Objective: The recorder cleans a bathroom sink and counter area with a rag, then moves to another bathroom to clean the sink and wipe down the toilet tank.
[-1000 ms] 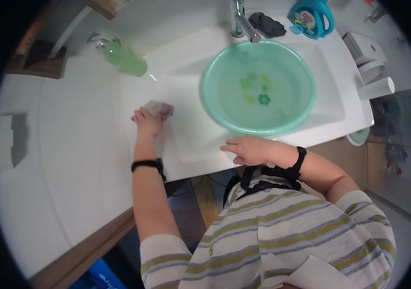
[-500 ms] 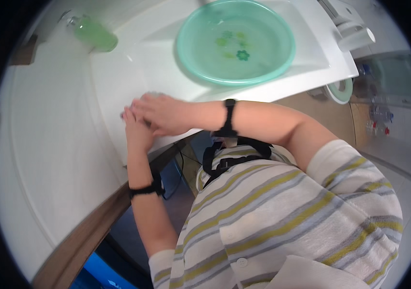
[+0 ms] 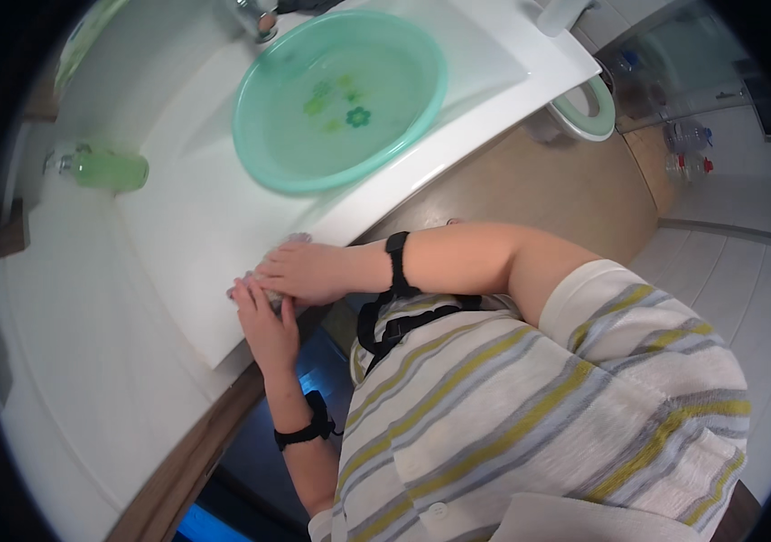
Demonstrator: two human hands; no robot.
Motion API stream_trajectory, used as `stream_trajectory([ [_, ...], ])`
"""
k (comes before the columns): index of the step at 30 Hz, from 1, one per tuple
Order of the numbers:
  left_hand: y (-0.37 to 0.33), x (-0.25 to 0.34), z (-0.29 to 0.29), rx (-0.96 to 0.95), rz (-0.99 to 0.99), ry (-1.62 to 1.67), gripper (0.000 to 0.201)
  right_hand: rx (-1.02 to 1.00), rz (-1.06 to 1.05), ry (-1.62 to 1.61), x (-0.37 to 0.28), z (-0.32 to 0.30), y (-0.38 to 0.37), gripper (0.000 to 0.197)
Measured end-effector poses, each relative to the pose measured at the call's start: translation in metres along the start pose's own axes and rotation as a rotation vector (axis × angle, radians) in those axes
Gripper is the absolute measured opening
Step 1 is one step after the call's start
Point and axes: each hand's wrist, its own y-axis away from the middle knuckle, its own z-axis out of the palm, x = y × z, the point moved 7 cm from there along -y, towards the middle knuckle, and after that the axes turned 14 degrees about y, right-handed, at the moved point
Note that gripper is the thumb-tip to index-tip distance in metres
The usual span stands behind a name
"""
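Both hands meet: right hand point(image 3: 306, 271) lies over my left hand point(image 3: 268, 323), cloth point(image 3: 263, 294) gripped between them.

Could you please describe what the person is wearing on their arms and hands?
Both hands, left hand and right hand, are bare, without gloves. Each wrist carries a black band: left wristband, right wristband. The right arm shows a short striped sleeve, white with grey and yellow-green stripes.

White counter point(image 3: 87, 361) with a sunken sink point(image 3: 494, 54), edged in wood below, green basin point(image 3: 340, 99) of water set in the sink, green bottle point(image 3: 110, 169) laid on its side by the wall
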Motion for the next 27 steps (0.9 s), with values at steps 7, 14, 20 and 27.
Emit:
stream_trajectory([
  [7, -0.069, 0.143, 0.058, -0.097, 0.229, 0.090, 0.050, -0.007, 0.208, 0.087, 0.090, -0.098, 0.104, 0.035],
  [14, -0.107, 0.264, 0.107, -0.188, 0.465, 0.158, 0.047, 0.156, 0.350, 0.261, 0.172, -0.188, 0.199, 0.027],
  [20, -0.135, 0.252, 0.095, -0.150, 0.246, 0.501, 0.039, 0.050, 0.881, 0.232, 0.257, -0.236, 0.259, 0.021],
  [27, -0.118, 0.117, 0.053, -0.031, -0.317, 0.888, 0.043, 0.262, 1.118, -0.333, 0.258, -0.252, 0.205, 0.028],
])
